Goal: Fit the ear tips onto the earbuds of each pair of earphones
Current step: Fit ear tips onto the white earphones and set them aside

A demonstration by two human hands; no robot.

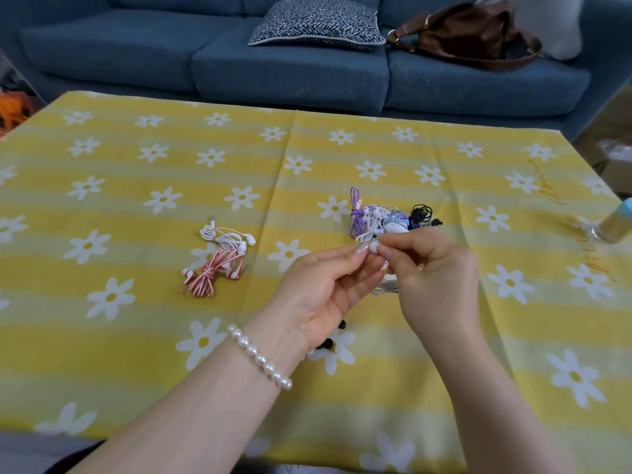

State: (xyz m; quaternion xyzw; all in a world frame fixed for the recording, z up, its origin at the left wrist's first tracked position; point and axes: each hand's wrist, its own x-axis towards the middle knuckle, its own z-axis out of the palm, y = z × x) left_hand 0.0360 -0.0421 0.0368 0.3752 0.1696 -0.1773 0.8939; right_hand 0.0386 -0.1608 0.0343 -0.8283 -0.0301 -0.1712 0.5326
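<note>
Both hands, left (321,285) and right (434,271), pinch one small white earbud (374,247); its soft tip could slip and drop among loose black ear tips (328,343).

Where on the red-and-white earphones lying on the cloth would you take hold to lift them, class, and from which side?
Grip the red-and-white earphones around the bunched middle of the coil, coming down from above. The cord is wound into one bundle lying flat on the tablecloth, with earbuds sticking out loosely, so the middle probably lifts everything together.

Even, bright, diffuse light on my feed, soft faint shadows, wide-angle bending at edges, slight blur on far right corner.
</note>
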